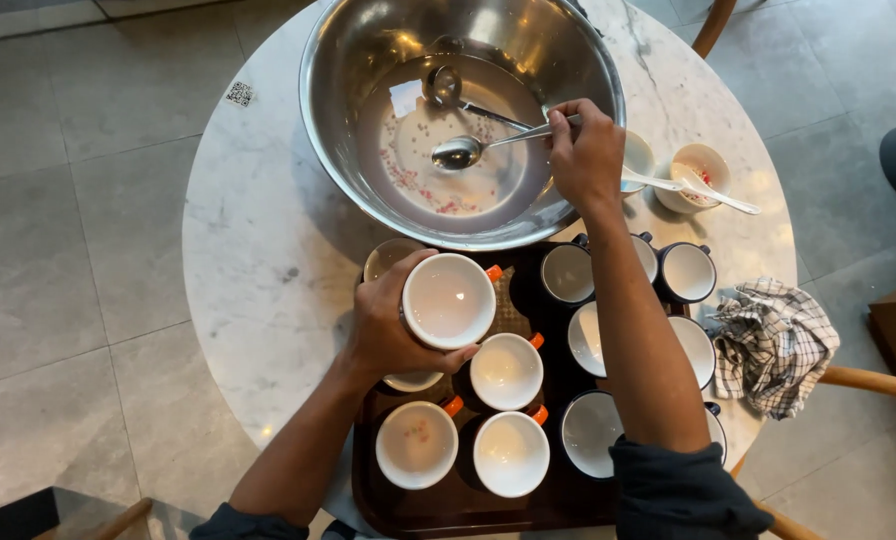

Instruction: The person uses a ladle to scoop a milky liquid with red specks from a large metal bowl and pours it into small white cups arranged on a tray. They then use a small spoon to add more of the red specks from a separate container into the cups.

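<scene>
Item: steel ladle, gripped in my right hand, bowl end lying left inside the steel mixing bowl (nearly empty); my left hand cups a white cup just below its rim.

Left hand: I hold it mid-frame, fingers curled in a closed grasp, thumb on top.
Right hand: extended further forward, fingers pinched shut, knuckles up.
Forearms: both bare, dark sleeves pushed to elbows.
</scene>
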